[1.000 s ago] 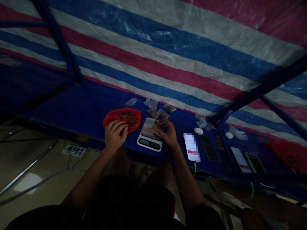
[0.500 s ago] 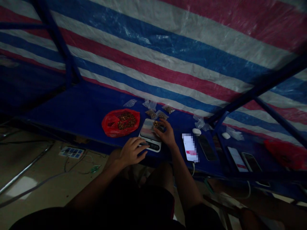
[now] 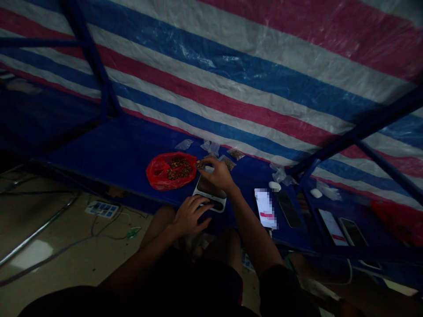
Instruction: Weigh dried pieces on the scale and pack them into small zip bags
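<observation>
1. Head view: the right hand [image 3: 218, 175] pinches one small container [image 3: 200, 165] of brown bits by fingertips, probably keeping its mouth clear.
2. Left of that hand: one open red bag [image 3: 156, 177], presumably for easy reach.
3. The left hand [image 3: 191, 215], fingers spread, seemingly gripping nothing, meets one scale [image 3: 209, 188].
4. Beyond the right hand: three filled packets [image 3: 235, 154].

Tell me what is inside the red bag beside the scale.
The red bag holds a heap of small brown pieces; whatever lies beneath the top layer is covered.
</observation>
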`<state>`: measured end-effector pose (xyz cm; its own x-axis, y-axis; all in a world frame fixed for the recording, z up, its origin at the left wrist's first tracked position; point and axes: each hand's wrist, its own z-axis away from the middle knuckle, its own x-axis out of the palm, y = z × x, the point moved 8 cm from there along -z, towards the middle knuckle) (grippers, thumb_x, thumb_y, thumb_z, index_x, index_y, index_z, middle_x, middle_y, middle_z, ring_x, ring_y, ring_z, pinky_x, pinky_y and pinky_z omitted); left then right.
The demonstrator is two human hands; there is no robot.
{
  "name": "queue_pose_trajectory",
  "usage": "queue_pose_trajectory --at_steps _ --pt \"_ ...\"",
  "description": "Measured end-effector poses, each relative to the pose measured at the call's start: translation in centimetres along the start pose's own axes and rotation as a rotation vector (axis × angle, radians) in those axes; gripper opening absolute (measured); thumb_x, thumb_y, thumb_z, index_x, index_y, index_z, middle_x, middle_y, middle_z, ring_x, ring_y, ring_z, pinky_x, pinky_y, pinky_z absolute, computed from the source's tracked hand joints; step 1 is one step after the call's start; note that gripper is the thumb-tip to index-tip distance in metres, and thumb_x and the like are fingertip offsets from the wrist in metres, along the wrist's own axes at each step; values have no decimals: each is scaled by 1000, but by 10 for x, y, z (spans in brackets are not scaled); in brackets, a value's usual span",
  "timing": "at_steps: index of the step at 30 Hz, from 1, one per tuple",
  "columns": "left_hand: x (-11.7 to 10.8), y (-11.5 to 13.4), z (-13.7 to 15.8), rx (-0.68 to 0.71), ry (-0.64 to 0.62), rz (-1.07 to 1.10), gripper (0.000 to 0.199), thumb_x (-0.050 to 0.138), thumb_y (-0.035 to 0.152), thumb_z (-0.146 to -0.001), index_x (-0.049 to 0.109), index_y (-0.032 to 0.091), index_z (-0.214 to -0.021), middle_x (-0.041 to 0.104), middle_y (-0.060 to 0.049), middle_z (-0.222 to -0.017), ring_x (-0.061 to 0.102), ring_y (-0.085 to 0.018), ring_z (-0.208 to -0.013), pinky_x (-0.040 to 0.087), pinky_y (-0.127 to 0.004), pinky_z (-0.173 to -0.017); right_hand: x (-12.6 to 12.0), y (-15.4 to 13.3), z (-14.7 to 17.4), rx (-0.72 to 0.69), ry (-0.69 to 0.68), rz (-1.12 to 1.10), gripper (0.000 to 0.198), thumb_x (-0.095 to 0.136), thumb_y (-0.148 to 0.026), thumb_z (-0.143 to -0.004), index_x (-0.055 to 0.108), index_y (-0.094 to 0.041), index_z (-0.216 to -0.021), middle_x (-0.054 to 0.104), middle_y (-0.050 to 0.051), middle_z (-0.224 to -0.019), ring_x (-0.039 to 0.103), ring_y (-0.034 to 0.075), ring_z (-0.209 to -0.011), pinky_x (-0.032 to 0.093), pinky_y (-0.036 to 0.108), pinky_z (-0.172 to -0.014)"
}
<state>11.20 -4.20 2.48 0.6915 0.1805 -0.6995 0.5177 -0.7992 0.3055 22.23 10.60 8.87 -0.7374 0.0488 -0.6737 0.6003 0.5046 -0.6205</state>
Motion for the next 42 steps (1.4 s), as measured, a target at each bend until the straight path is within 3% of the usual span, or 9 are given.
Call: queue_pose_trajectory --at_steps 6,10,17,22,26,30,33,37,42 --pt "4 -4 5 -11 -18 31 40 67 36 -96 68 22 -134 73 -14 -127 67 -30 -119 56 -45 -95 55 -45 -41 -160 -325 523 30 70 -17 -91 79 -19 -120 74 15 -123 69 32 -113 52 48 -100" --pt "5 -4 6 -16 -6 34 41 67 32 -96 65 22 -136 72 -14 -130 66 -30 -121 56 -46 -95 54 -49 -42 -203 -349 541 33 65 -14 -95 76 -19 -125 71 14 -123 67 29 -114 52 42 -100" --pt "1 -5 2 -80 59 10 44 69 30 -95 60 21 -138 65 -14 -136 61 -32 -126 55 -51 -104 7 -24 -22 -206 -207 289 43 63 -13 -96 68 -19 -138 71 15 -135 63 31 -131 48 51 -117" --pt "1 -12 -1 -211 70 37 55 74 32 -93 56 22 -144 53 -17 -149 52 -37 -141 51 -57 -115 -25 32 26 -14 74 5 67 71 -25 -88 55 -23 -153 72 14 -136 71 29 -119 58 49 -105" --pt "7 -13 -4 -271 34 51 55 78 29 -91 58 23 -141 51 -17 -150 52 -37 -141 50 -57 -117 -21 64 59 113 105 -77 61 73 -32 -86 62 -21 -145 75 12 -126 73 29 -112 59 49 -101" --pt "10 -10 -7 -285 48 45 57 80 29 -90 57 22 -142 48 -18 -151 51 -37 -140 51 -58 -116 -29 55 67 96 147 23 60 79 -36 -83 66 -23 -141 77 11 -124 67 33 -119 51 55 -110" --pt "9 -13 -9 -296 55 48 66 85 32 -85 55 23 -144 46 -19 -152 49 -39 -141 49 -60 -116 -50 51 74 101 311 41 53 76 -45 -90 68 -23 -137 76 12 -127 64 33 -122 49 56 -111" --pt "1 -28 -17 -315 30 87 76 85 43 -85 50 21 -149 45 -20 -153 47 -41 -144 45 -61 -119 -70 79 105 288 589 -53 41 62 -53 -98 72 -20 -121 77 14 -120 67 32 -115 52 55 -103" --pt "-2 -51 -36 -256 -18 262 66 63 31 -98 38 18 -158 45 -21 -156 44 -36 -149 39 -60 -125 -58 88 138 310 499 -113 43 62 -49 -97 68 -22 -131 71 15 -135 63 33 -127 54 54 -103"
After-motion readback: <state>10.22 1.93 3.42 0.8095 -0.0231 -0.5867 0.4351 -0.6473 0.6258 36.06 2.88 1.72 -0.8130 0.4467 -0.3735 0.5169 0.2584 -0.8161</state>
